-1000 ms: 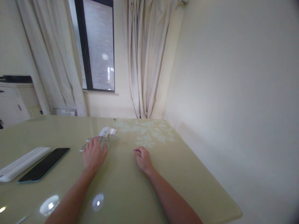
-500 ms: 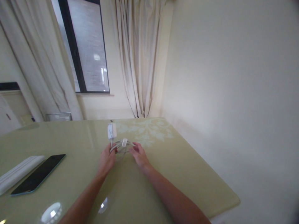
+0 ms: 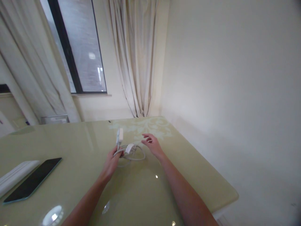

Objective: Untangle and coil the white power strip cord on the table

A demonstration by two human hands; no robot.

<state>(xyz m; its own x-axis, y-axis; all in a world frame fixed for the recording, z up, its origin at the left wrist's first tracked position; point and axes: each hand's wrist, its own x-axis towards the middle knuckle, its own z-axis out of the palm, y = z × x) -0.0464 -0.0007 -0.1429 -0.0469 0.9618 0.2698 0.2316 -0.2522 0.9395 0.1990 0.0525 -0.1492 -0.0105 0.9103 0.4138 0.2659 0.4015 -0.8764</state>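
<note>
A coiled grey-white power strip cord (image 3: 137, 159) is gripped in my left hand (image 3: 113, 161), its loops sticking out to the right. The white power strip head (image 3: 119, 136) rises above that hand, tilted upward. Among the loops sits a white plug (image 3: 130, 148). My right hand (image 3: 151, 144) is off the cord, just up and to the right of the loops, fingers apart and slightly curled with nothing in them.
On the left of the glossy green table (image 3: 77, 175) lie a black flat tablet-like slab (image 3: 35, 179) and a long white object (image 3: 17, 174). A tiny dark item (image 3: 109, 121) is near the far edge. Curtains (image 3: 131, 56) and a wall (image 3: 223, 94) stand beyond.
My right hand has let go of the cord and moved right and up. The loops have spread open to the right. The power strip head has turned in my left hand.
</note>
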